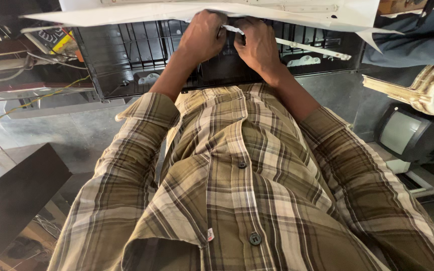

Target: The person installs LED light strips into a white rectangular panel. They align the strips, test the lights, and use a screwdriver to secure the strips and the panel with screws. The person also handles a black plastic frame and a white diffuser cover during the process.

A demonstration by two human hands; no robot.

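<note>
My left hand [203,35] and right hand [257,42] are curled closed, side by side, gripping the white strip [297,46] lying across the black ribbed panel [131,55], just under the white sheet [177,12].

white sheet [297,12] | flat, over black ribbed panel [126,55] | thin white strip [302,46], perhaps loose
</note>
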